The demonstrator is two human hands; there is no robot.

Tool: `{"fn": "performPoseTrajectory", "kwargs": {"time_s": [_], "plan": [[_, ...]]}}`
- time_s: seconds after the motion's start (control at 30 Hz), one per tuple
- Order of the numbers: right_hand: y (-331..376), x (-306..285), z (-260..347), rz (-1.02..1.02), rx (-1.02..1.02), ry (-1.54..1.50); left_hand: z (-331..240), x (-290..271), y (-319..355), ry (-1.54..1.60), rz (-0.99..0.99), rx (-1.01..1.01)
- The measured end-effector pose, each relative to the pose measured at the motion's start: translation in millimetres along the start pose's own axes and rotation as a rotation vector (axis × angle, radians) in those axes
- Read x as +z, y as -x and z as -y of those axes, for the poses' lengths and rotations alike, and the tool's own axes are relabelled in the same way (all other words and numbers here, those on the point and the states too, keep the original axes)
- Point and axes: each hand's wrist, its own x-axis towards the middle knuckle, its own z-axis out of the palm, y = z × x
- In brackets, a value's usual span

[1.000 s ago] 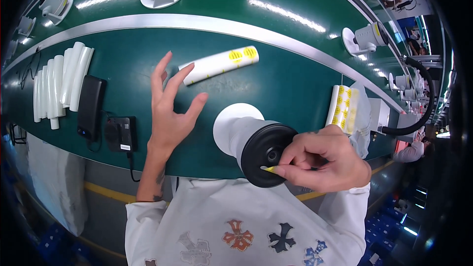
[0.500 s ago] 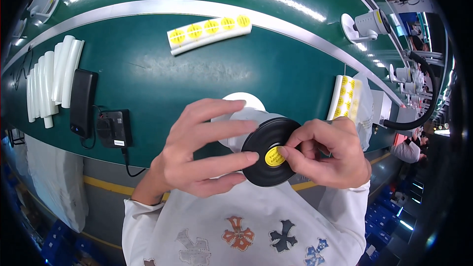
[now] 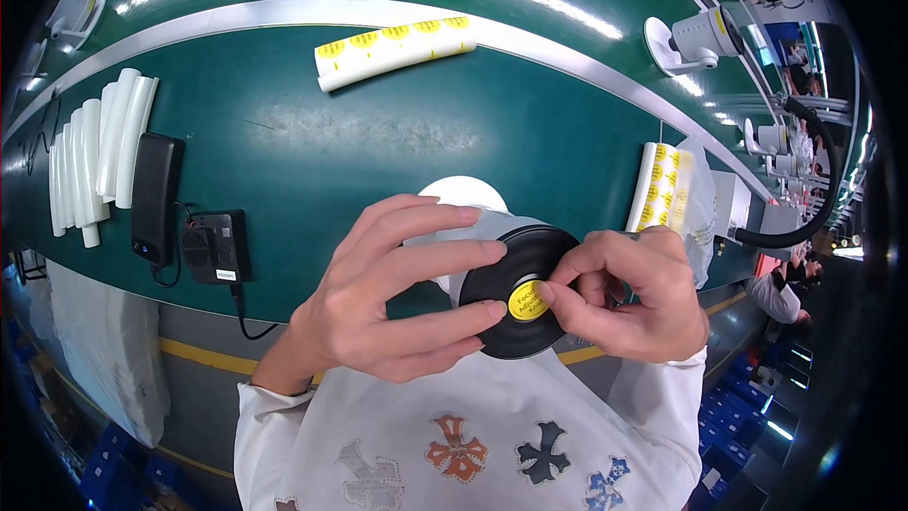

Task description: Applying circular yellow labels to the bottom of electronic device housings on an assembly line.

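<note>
Your green worktop had the white camera standing by your edge, its black face turned toward you. Your left hand was spread pretty wide against the camera, and your right hand was pinched on the edge of the yellow sticker, mid-face.

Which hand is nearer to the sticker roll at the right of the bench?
The right. The right hand is just this side of the sticker roll; the left hand is farther left, across the black disc.
</note>
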Motion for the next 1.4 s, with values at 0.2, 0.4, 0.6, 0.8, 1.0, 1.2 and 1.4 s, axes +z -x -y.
{"fn": "performPoseTrajectory", "kwargs": {"time_s": [0.2,0.4,0.6,0.8,1.0,1.2,1.4], "plan": [[1,0,0,-0.011,0.004,-0.008,-6,-2,-3,0.025,0.003,-0.03],[1,2,1,-0.016,-0.001,-0.01,-6,-2,-3,-0.03,0.032,-0.013],[2,2,1,-0.016,-0.004,-0.005,-7,0,-4,-0.138,0.083,0.037],[3,2,2,-0.028,-0.008,0.01,-10,0,-6,-0.194,0.092,0.036],[9,8,2,-0.119,-0.014,0.021,-13,0,-6,-0.283,0.106,0.055],[9,16,-16,-0.236,0.053,-0.114,-22,7,-12,-0.401,0.147,0.125],[15,27,-31,-0.316,-0.01,-0.33,-20,12,-20,-0.471,0.181,0.206]]}}
